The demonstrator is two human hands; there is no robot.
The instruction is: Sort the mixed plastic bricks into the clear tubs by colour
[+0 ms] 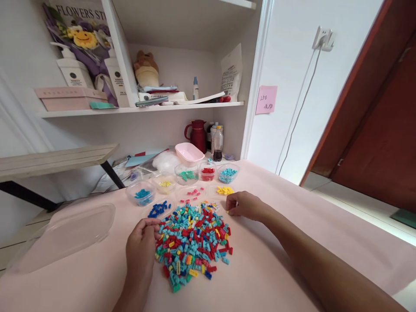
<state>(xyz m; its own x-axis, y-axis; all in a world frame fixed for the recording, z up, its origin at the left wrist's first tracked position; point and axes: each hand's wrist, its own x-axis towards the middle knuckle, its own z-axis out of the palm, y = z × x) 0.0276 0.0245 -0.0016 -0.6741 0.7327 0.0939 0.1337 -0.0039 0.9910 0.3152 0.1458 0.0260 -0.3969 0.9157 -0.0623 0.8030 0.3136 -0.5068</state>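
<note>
A heap of small mixed-colour toy building bricks (195, 242) lies on the pink tabletop. At its left edge is my left hand (143, 238), its fingers curled together against the bricks; whatever they may hold is hidden. My right hand (245, 206) is beyond the heap's upper right side, thumb and fingers pinched. A bit of yellow, apparently a brick, shows at its fingertips. Just past that hand sits a clear tub of yellow bricks (225, 190). Dark blue bricks (159, 209) lie in a shallow clear container beyond my left hand. Pink bricks (191, 195) are spread between these two.
Clear tubs hold blue bricks (142, 196), pale yellow bricks (165, 184), green bricks (187, 175), red bricks (207, 174) and light blue bricks (227, 174). Behind them stand a pink basin (189, 152), a red jug (198, 136) and a bottle (218, 145). A clear lid (74, 229) lies left.
</note>
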